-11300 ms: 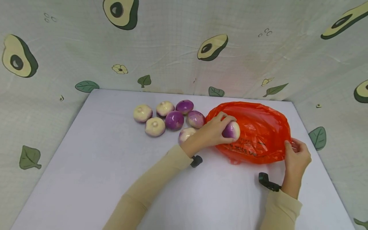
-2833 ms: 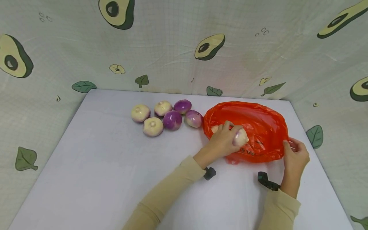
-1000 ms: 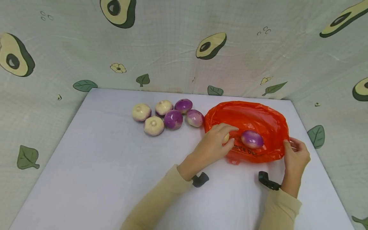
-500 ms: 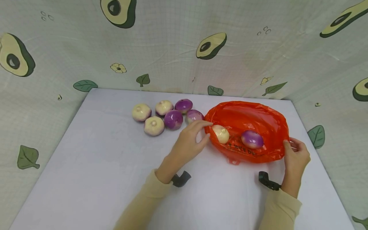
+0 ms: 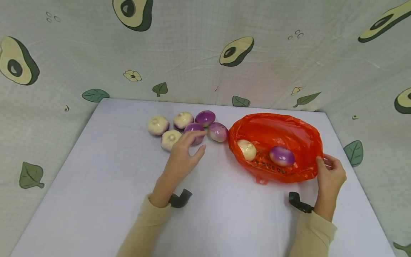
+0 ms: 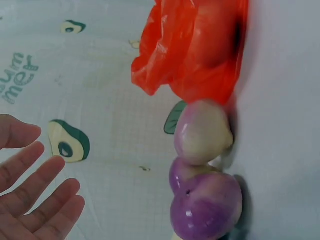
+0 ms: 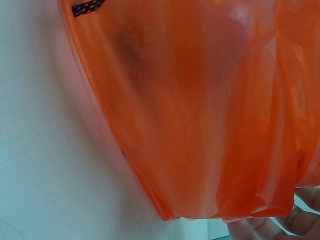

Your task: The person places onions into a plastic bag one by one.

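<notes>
Left hand (image 5: 181, 159): thumb and fingers held wide apart with a gap between, above the near side of a group of six purple-and-white bulbs on the white table (image 5: 96, 171). In the head view its fingertips overlap the central purple bulb (image 5: 194, 129); the left wrist view puts the hand apart from the bulbs. Group layout: a pale bulb (image 5: 158, 125) at far left, a near pale bulb (image 5: 169, 140) partly behind the hand, a rear pale bulb (image 5: 183, 120), a rear purple bulb (image 5: 205, 118), and a pinkish-purple bulb (image 5: 218, 132) at the right end, just beside the bag; whether it touches cannot be told. Right hand (image 5: 330, 175): thumb and fingers pinch the right rim of the red plastic bag (image 5: 273, 123), whose mouth gapes upward. Inside: a cream-coloured bulb (image 5: 247, 150) against the left wall and a violet bulb (image 5: 282, 156) right of it, well separated. Dark lettering shows on the near side of the bag. Backdrop: pale cloth (image 5: 186, 50) printed with avocados and leaves. Both sleeves beige.
</notes>
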